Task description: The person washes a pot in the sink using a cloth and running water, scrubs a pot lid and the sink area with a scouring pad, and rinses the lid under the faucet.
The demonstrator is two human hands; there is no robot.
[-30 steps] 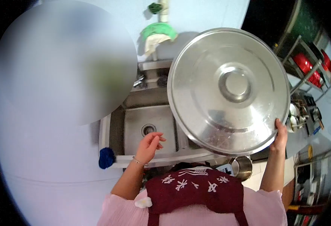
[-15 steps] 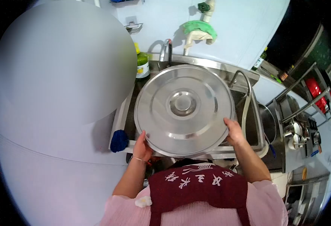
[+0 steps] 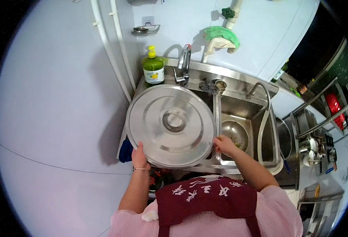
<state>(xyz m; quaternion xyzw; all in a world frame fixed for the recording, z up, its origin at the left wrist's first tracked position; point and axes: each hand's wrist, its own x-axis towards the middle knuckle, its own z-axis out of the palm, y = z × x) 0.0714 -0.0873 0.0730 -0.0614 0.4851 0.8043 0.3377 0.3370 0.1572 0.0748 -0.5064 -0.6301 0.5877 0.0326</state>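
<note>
A large round stainless-steel pot lid (image 3: 154, 112), with a raised knob in its middle, is held over the left part of the sink. My left hand (image 3: 140, 158) is closed on its lower left rim, thumb on top. At the lower right rim, my right hand (image 3: 226, 145) grips the lid, also thumb on top. The fingers under the lid are hidden. Most of the left basin is covered from view. In the right basin (image 3: 243, 110) lies a round metal bowl (image 3: 240, 136) with green scraps in it.
A green soap bottle (image 3: 153, 71) with a yellow pump stands behind the lid, beside a faucet (image 3: 184, 65). A scouring pad (image 3: 208, 86) lies on the back ledge. A bent tap with a pale hose (image 3: 263, 130) reaches into the right basin. A blue scrubber (image 3: 125, 151) hangs front left.
The lid has moved left in both hands, showing the right basin and the back ledge. A large blurred grey round patch at the left is gone from view.
</note>
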